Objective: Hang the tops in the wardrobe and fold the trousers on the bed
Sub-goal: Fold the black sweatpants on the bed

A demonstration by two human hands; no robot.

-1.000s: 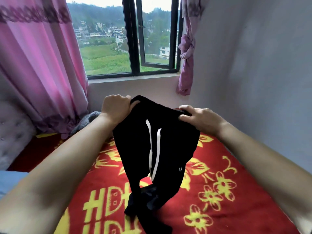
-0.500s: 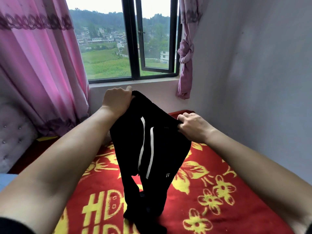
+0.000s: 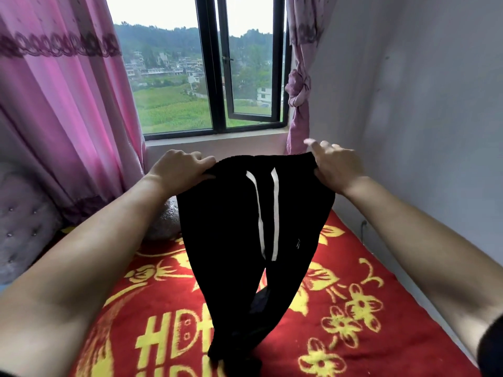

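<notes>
Gripping from nine o'clock, my left hand point(image 3: 179, 170) curls its fingers tight over one waistband corner of the trousers point(image 3: 253, 227), held up above the bed point(image 3: 353, 308). Their legs hang toward six o'clock, cuffs bunched on the cover. At three o'clock my right hand point(image 3: 337, 167) pinches the other corner, one finger lifted and blurred. I judge that looser hold could slip, dropping the waistband crooked.

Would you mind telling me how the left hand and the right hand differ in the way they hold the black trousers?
The left hand has all its visible fingers curled over the waistband; the right hand holds one finger out straight, blurred. The left hand grips the left end, the right hand the right end. Both hold the black trousers up, legs trailing onto the red blanket.
</notes>
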